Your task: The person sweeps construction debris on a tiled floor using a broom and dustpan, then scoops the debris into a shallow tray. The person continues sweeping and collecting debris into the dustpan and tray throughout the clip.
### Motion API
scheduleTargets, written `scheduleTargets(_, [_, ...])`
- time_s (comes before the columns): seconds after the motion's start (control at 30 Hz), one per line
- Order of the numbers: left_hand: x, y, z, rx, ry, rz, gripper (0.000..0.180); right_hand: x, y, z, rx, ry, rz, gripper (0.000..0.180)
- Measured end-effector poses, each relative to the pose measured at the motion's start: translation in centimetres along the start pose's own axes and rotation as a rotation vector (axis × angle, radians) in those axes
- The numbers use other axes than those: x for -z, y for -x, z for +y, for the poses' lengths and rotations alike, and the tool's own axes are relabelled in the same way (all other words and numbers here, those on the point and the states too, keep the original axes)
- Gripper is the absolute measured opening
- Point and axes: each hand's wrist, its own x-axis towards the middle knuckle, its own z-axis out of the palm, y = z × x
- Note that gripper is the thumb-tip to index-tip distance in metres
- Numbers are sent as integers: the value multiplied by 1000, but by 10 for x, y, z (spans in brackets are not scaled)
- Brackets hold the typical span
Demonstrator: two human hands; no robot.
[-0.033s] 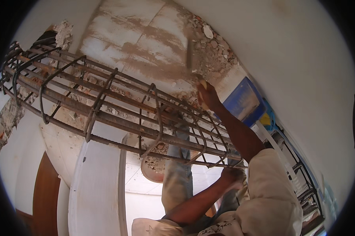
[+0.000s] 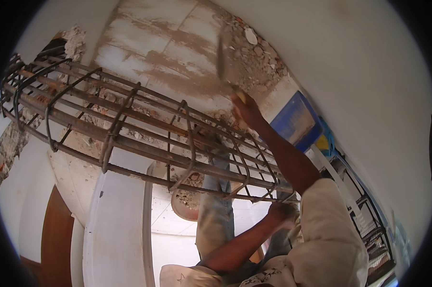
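My right hand point(image 2: 248, 111) is closed around the pale handle of a trowel point(image 2: 220, 60). Its thin blade, seen nearly edge-on and a little blurred, points away over the dusty floor beside the rubble point(image 2: 254, 60). Under my right forearm passes the end of a rusty rebar cage point(image 2: 144, 134), long bars tied with square stirrups, which slants across the view from the far left. My left hand point(image 2: 282, 214) is low, close to the cage's near end and my trouser leg; its fingers are mostly hidden, so I cannot tell its grip.
A blue tub point(image 2: 296, 122) with a dusty inside stands right of my right forearm, by the white wall point(image 2: 369, 95). Below the cage sits a round pan point(image 2: 185, 214) holding debris. A white pillar point(image 2: 115, 220) rises at lower left, and a dark rack point(image 2: 369, 225) lines the right.
My right hand and the trowel have shifted slightly to the left, the blade moving away from the rubble edge. My left hand stays in place.
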Motion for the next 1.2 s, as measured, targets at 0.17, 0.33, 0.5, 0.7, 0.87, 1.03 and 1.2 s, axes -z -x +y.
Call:
scheduleTargets(0.17, [4, -7, -1, 13, 27, 87, 43, -84, -93, -104, 65, -273, -203, 32])
scheduleTargets(0.33, [-10, -16, -1, 9, 16, 110, 39, -85, -89, -77, -31, -199, 109, 39])
scheduleTargets(0.5, [-20, -24, 7, 32, -7, 84, 36, -5, -44, -9, -75, -188, 110, 45])
scheduleTargets(0.7, [-31, -43, 17, 50, 15, 120, 32, 40, -18, 16, -100, -236, -59, 45])
scheduleTargets(0.87, [2, 9, 36, -12, 131, 398, 16, 102, 36, 33, -23, 121, -124, 51])
scheduleTargets(1.03, [119, -26, -2, 199, 69, 1717, 44, 110, 77, 25, -87, -346, -290, 48])
scheduleTargets(1.2, [173, -68, -65, 496, 860, 1290, 54, 140, 125, 43, 90, -442, -312, 51])
